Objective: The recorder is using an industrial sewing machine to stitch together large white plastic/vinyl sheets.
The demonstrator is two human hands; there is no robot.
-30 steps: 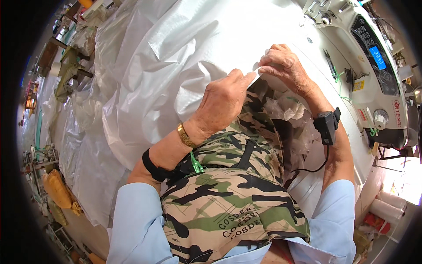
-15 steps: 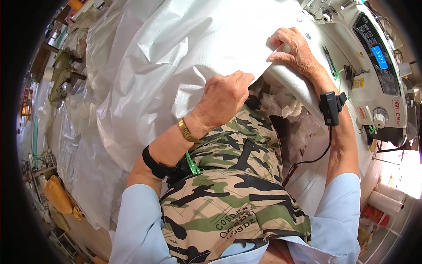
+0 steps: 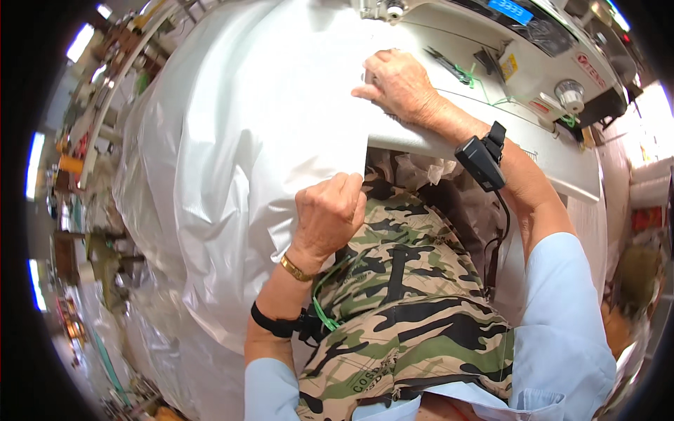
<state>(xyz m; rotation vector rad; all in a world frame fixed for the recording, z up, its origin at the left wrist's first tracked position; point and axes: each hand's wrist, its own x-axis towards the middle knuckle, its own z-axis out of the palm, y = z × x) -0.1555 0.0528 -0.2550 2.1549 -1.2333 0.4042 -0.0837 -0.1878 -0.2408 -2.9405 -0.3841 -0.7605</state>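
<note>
A large white woven plastic sheet (image 3: 281, 126) spreads over the left and middle of the view, folded and creased at its lower left. My left hand (image 3: 328, 214) is closed in a pinch on the sheet's near corner, just above the camouflage apron (image 3: 414, 288) on my lap. Farther off, my right hand (image 3: 401, 85) curls its thumb and fingers at the sheet's right edge, on the table of the sewing machine (image 3: 547, 77). Its fingertips partly hide that edge. The machine's presser area (image 3: 393, 10) lies just beyond my right hand, cut by the frame's top.
Black thread snips (image 3: 449, 65) with green thread lie on the machine table (image 3: 491, 147), right of my right hand. A white dial knob (image 3: 570, 96) juts from the machine. Crumpled clear plastic (image 3: 421, 168) sits below the table edge. Cluttered shelving (image 3: 105, 133) stands at far left.
My view has turned, so the machine appears higher and farther left. The sheet's right edge now runs straighter between my hands, which are farther apart. Both stay at the sheet.
</note>
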